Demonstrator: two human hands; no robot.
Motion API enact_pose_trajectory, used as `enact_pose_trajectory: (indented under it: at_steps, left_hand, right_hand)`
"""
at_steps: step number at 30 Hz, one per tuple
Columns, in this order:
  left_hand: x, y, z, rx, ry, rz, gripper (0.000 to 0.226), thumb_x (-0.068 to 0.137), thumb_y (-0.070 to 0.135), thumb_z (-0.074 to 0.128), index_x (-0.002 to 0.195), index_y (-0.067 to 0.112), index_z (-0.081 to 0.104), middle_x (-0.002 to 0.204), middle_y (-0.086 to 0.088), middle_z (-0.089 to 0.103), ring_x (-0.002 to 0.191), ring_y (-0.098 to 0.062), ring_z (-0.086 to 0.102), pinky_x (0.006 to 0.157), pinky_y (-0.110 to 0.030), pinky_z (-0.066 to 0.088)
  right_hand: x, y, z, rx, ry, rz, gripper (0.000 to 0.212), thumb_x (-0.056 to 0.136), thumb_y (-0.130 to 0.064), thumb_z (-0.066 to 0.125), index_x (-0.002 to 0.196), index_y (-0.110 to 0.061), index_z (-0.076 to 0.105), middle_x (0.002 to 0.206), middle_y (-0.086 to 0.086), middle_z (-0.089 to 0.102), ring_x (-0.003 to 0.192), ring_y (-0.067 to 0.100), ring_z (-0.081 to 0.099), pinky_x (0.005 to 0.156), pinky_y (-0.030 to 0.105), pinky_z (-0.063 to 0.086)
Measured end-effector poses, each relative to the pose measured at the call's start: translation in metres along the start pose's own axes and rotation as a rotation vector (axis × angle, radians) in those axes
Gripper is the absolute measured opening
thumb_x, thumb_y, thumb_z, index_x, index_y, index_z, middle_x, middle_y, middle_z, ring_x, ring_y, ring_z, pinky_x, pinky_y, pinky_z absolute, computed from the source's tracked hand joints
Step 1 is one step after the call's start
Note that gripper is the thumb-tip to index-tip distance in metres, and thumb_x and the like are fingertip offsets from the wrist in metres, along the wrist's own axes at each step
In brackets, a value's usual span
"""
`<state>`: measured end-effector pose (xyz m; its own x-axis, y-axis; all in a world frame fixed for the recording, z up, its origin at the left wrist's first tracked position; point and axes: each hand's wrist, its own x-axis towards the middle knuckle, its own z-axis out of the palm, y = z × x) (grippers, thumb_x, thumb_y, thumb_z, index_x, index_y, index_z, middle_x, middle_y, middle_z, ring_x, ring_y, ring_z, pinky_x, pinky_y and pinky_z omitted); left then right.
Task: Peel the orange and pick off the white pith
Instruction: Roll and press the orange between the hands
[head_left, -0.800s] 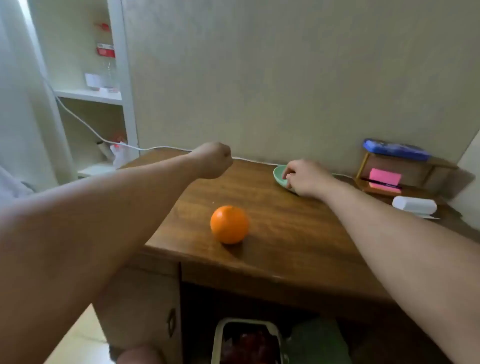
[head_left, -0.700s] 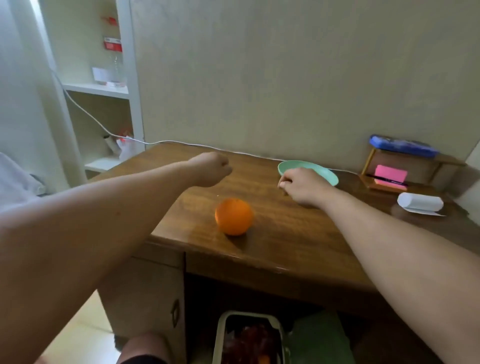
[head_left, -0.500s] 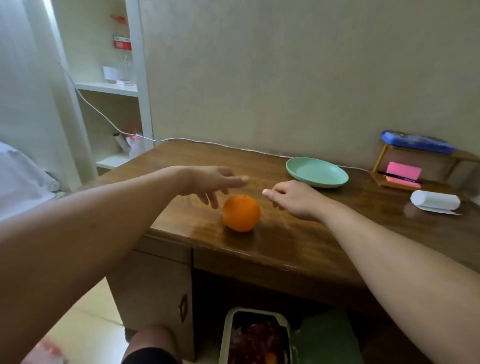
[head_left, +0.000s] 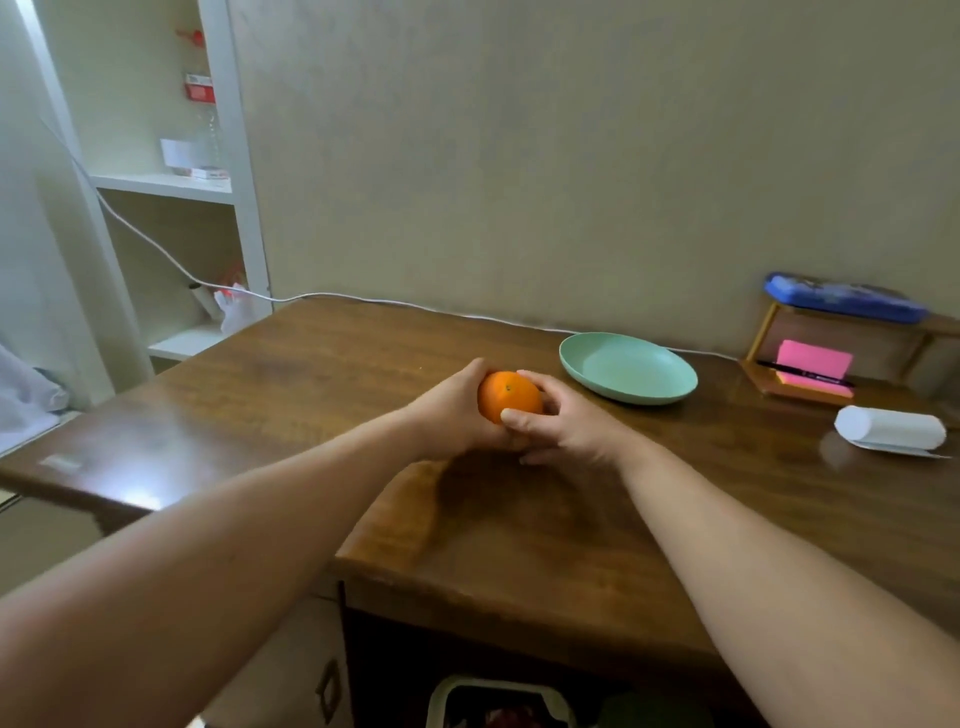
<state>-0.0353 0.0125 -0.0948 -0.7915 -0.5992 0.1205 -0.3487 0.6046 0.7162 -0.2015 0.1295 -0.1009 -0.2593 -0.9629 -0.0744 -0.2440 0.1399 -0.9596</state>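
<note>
A whole orange (head_left: 508, 396) with its peel intact is held up above the wooden desk (head_left: 519, 525), its stem dimple facing up. My left hand (head_left: 451, 415) cups it from the left, fingers curled round its far side. My right hand (head_left: 558, 426) grips it from the right, with the thumb pressed on the near face. The lower part of the orange is hidden by both hands.
A mint green plate (head_left: 627, 375) lies just right of the hands. Further right stand a small wooden rack (head_left: 769, 332) with pink notes and a blue case, and a white roll (head_left: 889, 428). A white cable (head_left: 363, 300) runs along the wall. A bin (head_left: 498, 701) sits under the desk.
Both hands moved in from the back of the desk, opened, and closed round the orange. The orange has been lifted off the desk top.
</note>
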Motion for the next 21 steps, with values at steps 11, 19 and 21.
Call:
enact_pose_trajectory:
  at_steps: [11, 19, 21]
  left_hand:
    - [0.096, -0.038, 0.023, -0.813, 0.050, -0.061, 0.043, 0.102, 0.036, 0.069, 0.142, 0.048, 0.060, 0.149, -0.004, 0.046, 0.130, -0.033, 0.059, 0.106, -0.050, 0.058]
    - [0.104, -0.043, 0.022, -0.934, 0.077, -0.166, 0.035, 0.109, 0.046, 0.055, 0.138, 0.029, 0.063, 0.143, -0.017, 0.054, 0.117, -0.037, 0.067, 0.078, -0.041, 0.065]
    - [0.103, -0.041, 0.021, -0.940, 0.067, -0.247, 0.053, 0.107, 0.059, 0.051, 0.139, 0.018, 0.058, 0.128, -0.027, 0.064, 0.090, -0.038, 0.074, 0.063, -0.038, 0.061]
  right_hand:
    - [0.089, 0.035, -0.028, 0.083, 0.194, -0.184, 0.051, 0.104, -0.058, 0.056, 0.152, -0.064, 0.041, 0.159, -0.015, 0.040, 0.140, 0.019, 0.051, 0.113, 0.048, 0.052]
    - [0.089, 0.038, -0.030, 0.143, 0.145, -0.229, 0.068, 0.090, -0.061, 0.072, 0.152, -0.060, 0.043, 0.150, -0.016, 0.051, 0.131, 0.016, 0.062, 0.105, 0.044, 0.058]
    - [0.085, 0.034, -0.029, 0.152, 0.117, -0.232, 0.069, 0.091, -0.058, 0.076, 0.152, -0.055, 0.045, 0.139, -0.014, 0.059, 0.115, 0.017, 0.072, 0.096, 0.041, 0.061]
